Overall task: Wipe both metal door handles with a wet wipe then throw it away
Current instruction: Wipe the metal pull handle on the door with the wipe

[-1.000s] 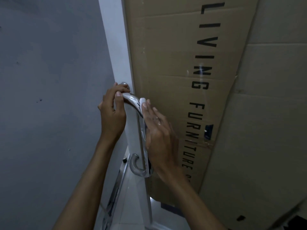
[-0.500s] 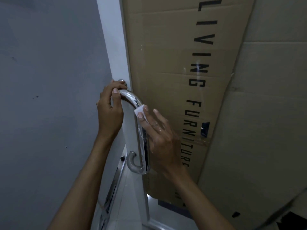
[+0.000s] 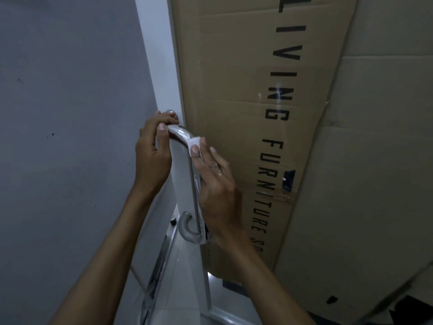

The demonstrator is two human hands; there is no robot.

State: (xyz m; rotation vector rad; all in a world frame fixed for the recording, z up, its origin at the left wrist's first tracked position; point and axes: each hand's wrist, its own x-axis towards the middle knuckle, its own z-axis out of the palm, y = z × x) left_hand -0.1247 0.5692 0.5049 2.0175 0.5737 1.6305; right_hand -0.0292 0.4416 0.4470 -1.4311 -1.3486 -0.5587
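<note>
Since half a second ago, the right hand (image 3: 216, 184) has been sliding back up the door handle (image 3: 193, 184), carrying the wet wipe (image 3: 195, 143) from the straight bar up to the top bend, much where it sat a second ago. Its fingers are lying nearly straight and close together along the bar, and the fingertips (image 3: 195, 150) are pressing the white wipe against the curve of the metal. How the thumb is lying behind the bar cannot be told.

Meanwhile the left hand (image 3: 153, 151) is staying where it was, gripping the top end of the handle, its fingers curling over the metal where it is meeting the door and its thumb resting on the near face of the bend.

That handle is a polished metal bar running down the white edge of the door (image 3: 161, 66), with a curved hook at its lower end showing just beside the right wrist. Behind the right hand, a large flattened cardboard box (image 3: 234, 90) is leaning upright, printed in black letters reading "LIVING FURNITURE". On the left, a grey wall (image 3: 70, 113) is filling the view, and pale floor tiles (image 3: 178, 289) are showing below the forearms.
</note>
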